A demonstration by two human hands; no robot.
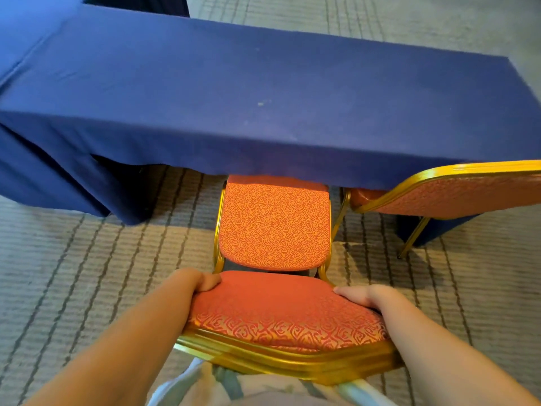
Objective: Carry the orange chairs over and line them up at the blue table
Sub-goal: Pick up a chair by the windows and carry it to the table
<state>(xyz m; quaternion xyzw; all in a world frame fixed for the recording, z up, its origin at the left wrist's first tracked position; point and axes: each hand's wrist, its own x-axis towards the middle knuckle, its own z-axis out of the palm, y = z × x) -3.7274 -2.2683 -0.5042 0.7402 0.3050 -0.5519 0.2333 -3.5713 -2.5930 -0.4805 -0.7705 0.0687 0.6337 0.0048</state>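
now left hand (202,281), right hand (360,297): fingers grasping orange chair (272,224) backrest; seat front under blue table (263,98), second chair (456,194) beside.

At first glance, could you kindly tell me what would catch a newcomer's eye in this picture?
The long blue table spans the upper half of the view. Below it, in the centre, the left hand and right hand grip the backrest of an orange chair, whose seat front is tucked under the cloth. A second orange chair stands beside it at the table's right end.
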